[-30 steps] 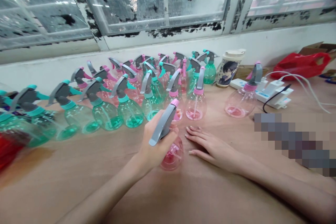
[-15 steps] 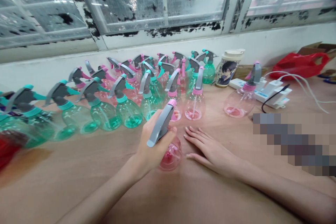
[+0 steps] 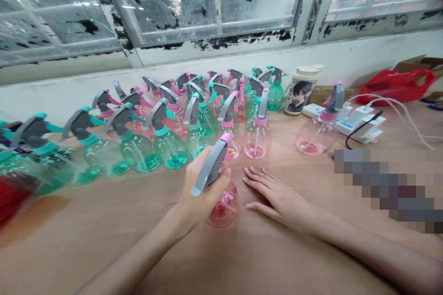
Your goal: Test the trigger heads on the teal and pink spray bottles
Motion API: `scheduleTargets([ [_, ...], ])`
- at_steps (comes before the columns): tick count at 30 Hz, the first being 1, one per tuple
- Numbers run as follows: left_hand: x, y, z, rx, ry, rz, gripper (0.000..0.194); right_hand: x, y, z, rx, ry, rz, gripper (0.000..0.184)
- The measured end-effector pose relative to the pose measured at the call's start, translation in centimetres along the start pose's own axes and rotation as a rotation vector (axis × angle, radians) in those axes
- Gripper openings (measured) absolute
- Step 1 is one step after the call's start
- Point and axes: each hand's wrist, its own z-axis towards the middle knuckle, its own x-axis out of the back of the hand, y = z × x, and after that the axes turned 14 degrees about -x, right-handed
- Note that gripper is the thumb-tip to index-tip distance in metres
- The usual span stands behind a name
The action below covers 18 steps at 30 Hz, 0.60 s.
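Observation:
My left hand (image 3: 202, 189) is closed around the neck of a pink spray bottle (image 3: 223, 205) with a grey trigger head (image 3: 210, 166), tilted slightly over the wooden table (image 3: 104, 239). My right hand (image 3: 277, 193) lies flat and open on the table just right of that bottle, fingers stretched out, holding nothing. Behind both hands stand rows of several green spray bottles (image 3: 168, 145) and pink spray bottles (image 3: 258, 138).
A lone pink bottle (image 3: 320, 129) stands to the right beside a white power strip (image 3: 360, 122) with cables. A printed cup (image 3: 304, 87), a red bag (image 3: 398, 84) and a cardboard box (image 3: 420, 62) sit by the wall under the windows. A blurred patch covers the right side.
The held bottle has shifted a little to the left and tilted slightly in my left hand. My right hand stays flat in place.

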Motion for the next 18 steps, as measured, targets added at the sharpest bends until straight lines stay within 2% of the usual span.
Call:
scheduleTargets([
  [7,-0.01,-0.12,-0.2,0.02,0.001,0.014,0.009,0.7,0.25,0.12,-0.006,-0.042,0.001,0.063],
  [18,-0.11,-0.27,-0.06,-0.076,0.022,-0.016,0.007,0.86,0.27,0.17,-0.002,-0.067,-0.038,0.065],
])
